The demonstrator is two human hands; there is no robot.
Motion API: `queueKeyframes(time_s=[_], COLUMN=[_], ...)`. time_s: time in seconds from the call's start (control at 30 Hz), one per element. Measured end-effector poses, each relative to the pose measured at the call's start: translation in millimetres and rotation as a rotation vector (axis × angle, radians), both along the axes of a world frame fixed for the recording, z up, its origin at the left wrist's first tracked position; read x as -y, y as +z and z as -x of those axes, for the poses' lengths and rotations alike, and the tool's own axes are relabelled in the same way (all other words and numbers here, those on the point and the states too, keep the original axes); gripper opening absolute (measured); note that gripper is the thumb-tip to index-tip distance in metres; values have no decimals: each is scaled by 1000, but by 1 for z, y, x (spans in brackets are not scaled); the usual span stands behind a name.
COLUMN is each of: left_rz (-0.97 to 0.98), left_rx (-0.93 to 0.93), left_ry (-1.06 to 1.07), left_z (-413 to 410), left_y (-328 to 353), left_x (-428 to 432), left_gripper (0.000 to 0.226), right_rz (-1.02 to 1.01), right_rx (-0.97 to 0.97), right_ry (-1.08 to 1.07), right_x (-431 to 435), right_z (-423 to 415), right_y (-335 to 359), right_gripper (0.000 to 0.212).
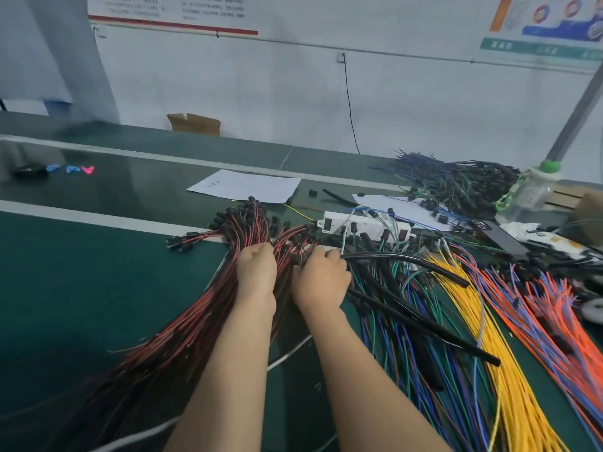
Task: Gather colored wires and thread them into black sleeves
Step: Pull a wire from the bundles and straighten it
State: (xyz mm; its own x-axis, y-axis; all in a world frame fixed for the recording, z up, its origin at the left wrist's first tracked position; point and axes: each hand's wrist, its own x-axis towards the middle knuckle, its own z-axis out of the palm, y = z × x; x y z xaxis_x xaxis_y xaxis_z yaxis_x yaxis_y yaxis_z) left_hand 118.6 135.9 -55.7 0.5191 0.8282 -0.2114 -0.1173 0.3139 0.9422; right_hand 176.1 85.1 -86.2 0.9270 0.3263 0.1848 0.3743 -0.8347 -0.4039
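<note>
**A:** Entry one, the hands?

**B:** Left hand (256, 272): fingers curled round the red-and-black wire bundle (195, 321), gripping it just below its black connector ends. Right hand (321, 278): just beside it at 3 o'clock, fingers bent down into strands of the same bundle. The fingertips are buried, so I cannot tell whether they pinch anything.

**A:** Entry two, loose stock?

**B:** The bundle fans from the hands toward 7 o'clock across the green table (81, 272). From 3 to 5 o'clock of the hands lie blue and green wires (391, 337), yellow wires (496, 337) and orange wires (561, 321), in separate sheaves and unsleeved.

**A:** Sleeves?

**B:** Two long black sleeves. The upper sleeve (408, 259) is at 3 o'clock, just beside the right hand. The lower sleeve (421, 324) is at 4 o'clock, lying across the blue and green wires. No wire is seen entering either.

**A:** Anything finished?

**B:** A dark heap of wires (456, 177) at 1 o'clock, near the bottle (535, 187). Possibly completed work, but too tangled to confirm.

**A:** Progress?

**B:** Early, by my reading. One colour is being gathered, and threading is not yet begun.
</note>
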Motion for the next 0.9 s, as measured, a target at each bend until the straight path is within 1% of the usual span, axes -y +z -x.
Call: queueKeyframes(time_s=[0.07,0.13,0.17,0.23,0.3,0.33,0.37,0.4,0.43,0.47,0.53,0.57,0.63,0.67,0.7,0.73,0.77,0.8,0.83,0.87,0.9], left_rz=[4,3,-17,-108,-194,-202,-184,-162,-125,-53,86,73,-29,-65,-67,-18,94,268,456,572,631], left_rx=[-3,-26,-43,-109,-171,-198,-214,-211,-192,-148,-2,50,113,177,274,405,570,744,890,961,988], left_ry=[-8,-34,-51,-84,-103,-129,-169,-211,-242,-268,-294,-302,-314,-351,-425,-529,-665,-816,-949,-1025,-1038], left_z=[-2,-4,-5,-8,-12,-15,-19,-23,-26,-29,-31,-31,-27,-21,-13,-4,8,20,29,36,40], left_y=[-3,-4,-5,-9,-9,-7,-5,-2,0,5,18,27,51,69,89,110,129,148,163,174,180], left_x=[0,3,5,7,6,6,6,6,5,4,5,9,23,31,39,45,49,54,62,71,81], left_gripper=[24,17,18,24,22,27,38,44,45,42,36,33,29,28,28,28,26,22,18,17,19], right_rz=[48,44,2,-179,-469,-619,-725,-771,-765,-722,-607,-581,-608,-644,-680,-697,-676,-625,-540,-411,-254], right_rx=[-51,-104,-119,-134,-105,-89,-83,-89,-107,-133,-177,-207,-284,-299,-282,-235,-176,-141,-127,-107,-85], right_ry=[-11,6,10,-8,34,93,170,255,333,395,485,524,560,526,443,320,186,78,22,26,60], right_x=[2,1,1,2,5,8,12,18,24,31,45,53,75,88,103,119,135,150,160,167,169], right_z=[-6,-7,-6,-5,-5,-4,-1,3,6,9,12,12,6,0,-8,-19,-30,-39,-45,-49,-51], right_y=[0,-1,1,7,15,21,27,33,38,41,46,49,57,61,64,66,67,65,62,57,51], right_gripper=[44,34,28,22,16,12,9,6,6,8,13,12,8,7,7,8,8,15,28,44,61])
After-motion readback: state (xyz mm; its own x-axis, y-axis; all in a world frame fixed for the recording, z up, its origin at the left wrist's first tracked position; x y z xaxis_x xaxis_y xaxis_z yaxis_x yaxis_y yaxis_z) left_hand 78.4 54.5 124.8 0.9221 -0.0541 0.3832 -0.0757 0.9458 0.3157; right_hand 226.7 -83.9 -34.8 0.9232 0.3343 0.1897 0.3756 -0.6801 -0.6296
